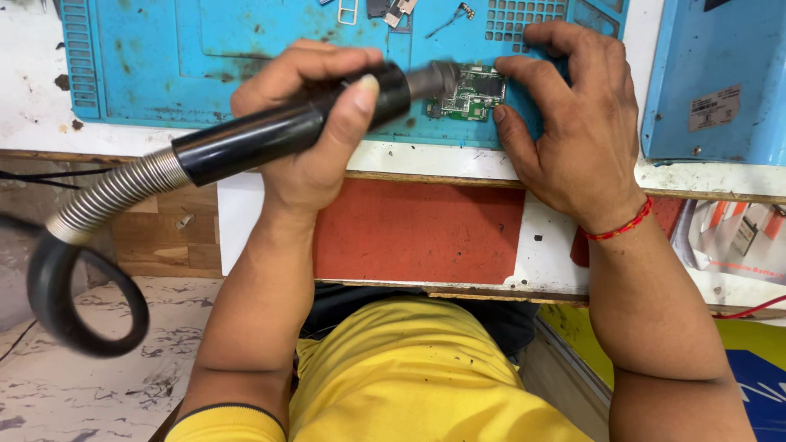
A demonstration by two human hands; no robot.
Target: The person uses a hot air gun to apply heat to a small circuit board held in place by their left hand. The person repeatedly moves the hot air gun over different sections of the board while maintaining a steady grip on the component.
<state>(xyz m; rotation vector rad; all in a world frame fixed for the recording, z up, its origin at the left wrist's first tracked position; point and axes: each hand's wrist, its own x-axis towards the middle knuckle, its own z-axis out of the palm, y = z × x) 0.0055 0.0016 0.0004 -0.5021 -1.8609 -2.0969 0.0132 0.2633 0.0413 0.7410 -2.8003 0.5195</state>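
head view: the left hand (307,123) is wrapped tight around a black hot-air wand (278,131), thumb pressed along its barrel, metal nozzle (434,79) just above the left end of a small green circuit board (471,92). the right hand (573,123) lies on the blue mat (164,65), fingers spread and bent, fingertips pinning the board's right edge. the board sits near the mat's front edge, its chips in place; nothing looks lifted yet, so heating seems under way. small metal parts (393,10) lie at the mat's far edge. the hose (74,270) loops off the bench at left, with open room there; a blue box (712,74) crowds the right.
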